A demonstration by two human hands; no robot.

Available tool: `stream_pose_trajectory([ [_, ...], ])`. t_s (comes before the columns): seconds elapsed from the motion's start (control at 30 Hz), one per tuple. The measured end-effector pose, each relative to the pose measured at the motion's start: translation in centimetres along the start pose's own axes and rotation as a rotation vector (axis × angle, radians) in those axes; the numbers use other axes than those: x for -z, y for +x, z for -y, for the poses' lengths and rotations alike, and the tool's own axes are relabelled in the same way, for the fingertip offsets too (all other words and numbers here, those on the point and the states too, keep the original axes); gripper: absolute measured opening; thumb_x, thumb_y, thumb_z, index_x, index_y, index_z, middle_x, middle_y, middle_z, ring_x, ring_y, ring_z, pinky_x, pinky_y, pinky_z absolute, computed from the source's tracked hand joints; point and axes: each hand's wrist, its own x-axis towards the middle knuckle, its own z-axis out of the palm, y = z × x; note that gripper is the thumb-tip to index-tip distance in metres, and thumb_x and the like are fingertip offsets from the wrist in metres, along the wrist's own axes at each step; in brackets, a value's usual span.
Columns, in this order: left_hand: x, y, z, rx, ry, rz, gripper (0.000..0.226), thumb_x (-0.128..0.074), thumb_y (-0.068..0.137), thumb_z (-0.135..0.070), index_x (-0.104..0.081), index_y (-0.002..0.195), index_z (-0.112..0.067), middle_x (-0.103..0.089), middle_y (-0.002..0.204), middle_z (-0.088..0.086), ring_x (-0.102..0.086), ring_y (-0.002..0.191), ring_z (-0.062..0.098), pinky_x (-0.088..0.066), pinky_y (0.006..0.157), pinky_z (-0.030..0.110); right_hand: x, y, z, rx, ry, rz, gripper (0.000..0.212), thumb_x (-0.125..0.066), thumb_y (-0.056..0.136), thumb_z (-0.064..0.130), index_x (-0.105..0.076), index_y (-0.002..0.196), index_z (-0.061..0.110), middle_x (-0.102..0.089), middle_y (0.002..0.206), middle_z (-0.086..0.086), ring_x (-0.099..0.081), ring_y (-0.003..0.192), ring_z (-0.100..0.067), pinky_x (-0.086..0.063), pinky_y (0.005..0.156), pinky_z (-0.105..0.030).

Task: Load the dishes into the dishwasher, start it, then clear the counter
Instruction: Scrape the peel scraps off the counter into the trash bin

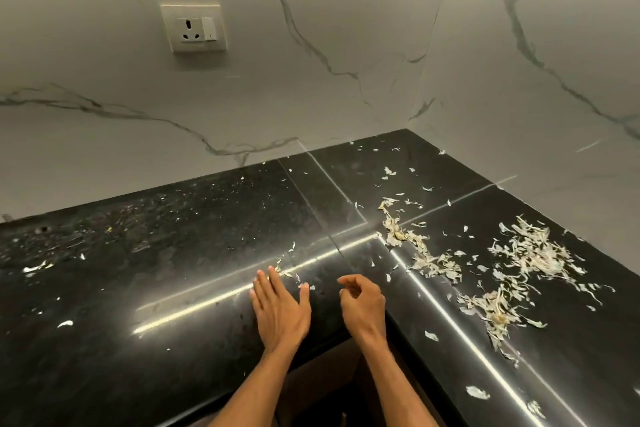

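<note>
Straight below the wall socket, the left hand lies flat on the black counter with its fingers straight and together, holding nothing, a few pale flakes at its fingertips. The right hand hovers below and a little right of the socket, just beside the left hand, its fingers loosely curled with nothing visible in them. The dry peel scraps lie far down and to the right of the socket, strewn in loose heaps across the counter's right wing.

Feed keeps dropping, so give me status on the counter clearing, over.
Left hand flat on counter, fingers straight. Right hand loosely curled, nothing seen in it. Peel scraps heaped on right wing, uncollected. Nothing blocks them.
</note>
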Motion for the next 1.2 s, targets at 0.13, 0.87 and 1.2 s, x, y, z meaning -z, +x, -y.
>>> stream_pose_trajectory([
  [0.13,-1.4,2.3,-3.7,-0.021,0.056,-0.001,0.086,-0.019,0.096,-0.063,0.014,0.152,-0.008,0.016,0.159,0.017,0.017,0.148,0.027,0.012,0.12,0.039,1.5,2.3,-1.6,0.047,-0.007,-0.073,0.025,-0.058,0.087,0.0,-0.073,0.092,0.019,-0.07,0.091,0.008,-0.063,0.086,0.001,-0.044,0.076,-0.008],
  [0.87,-4.7,8.2,-8.1,-0.139,-0.575,0.199,0.052,-0.03,0.104,-0.037,-0.018,0.154,-0.029,-0.015,0.161,-0.006,-0.008,0.149,0.013,-0.01,0.122,0.041,-1.3,7.5,-4.5,0.776,-1.001,0.41,0.064,-0.045,0.079,0.037,-0.052,0.14,0.018,-0.052,0.145,-0.002,-0.036,0.143,-0.024,-0.017,0.113,-0.044],
  [1.2,-3.5,11.5,-10.2,-0.189,-0.868,0.359,0.043,-0.033,0.105,-0.033,-0.038,0.147,-0.026,-0.04,0.15,-0.007,-0.035,0.138,0.008,-0.025,0.114,0.027,2.6,12.0,-5.0,0.263,-0.929,0.146,0.066,-0.009,0.095,0.051,-0.043,0.146,0.027,-0.031,0.159,-0.001,-0.018,0.15,-0.022,-0.004,0.123,-0.04],
])
